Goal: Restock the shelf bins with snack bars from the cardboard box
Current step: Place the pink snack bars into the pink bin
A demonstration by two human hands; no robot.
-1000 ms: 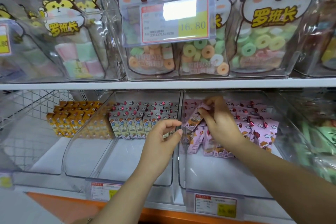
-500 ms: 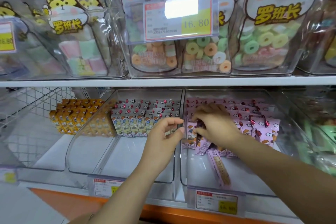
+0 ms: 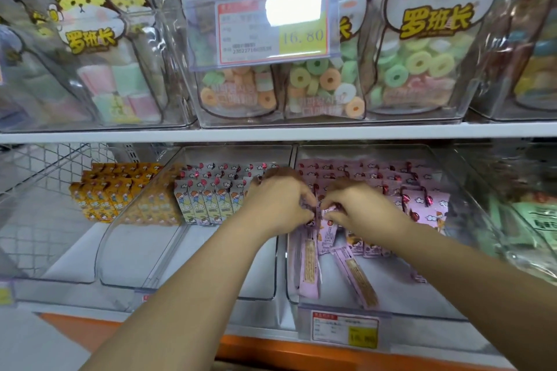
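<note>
Pink snack bars (image 3: 419,202) stand in rows at the back of a clear shelf bin (image 3: 446,304) on the lower shelf. Both my hands are inside this bin near its left wall. My left hand (image 3: 277,202) and my right hand (image 3: 358,208) pinch pink bars (image 3: 327,227) at the front of the stack, fingertips almost meeting. Two loose pink bars, one (image 3: 307,268) by the left wall and one (image 3: 357,277) slanting, lie flat on the bin floor. The cardboard box is out of view.
The neighbouring bin (image 3: 187,280) holds grey-blue bars (image 3: 211,202) at its back; the far-left bin holds orange bars (image 3: 108,190). The upper shelf (image 3: 271,129) carries bagged ring candies behind a price tag (image 3: 271,33). A price label (image 3: 345,330) fronts the pink bin.
My left hand moved right from the middle bin's edge into the pink bin and joined my right hand on the bars. A second pink bar now lies flat by the left wall.
</note>
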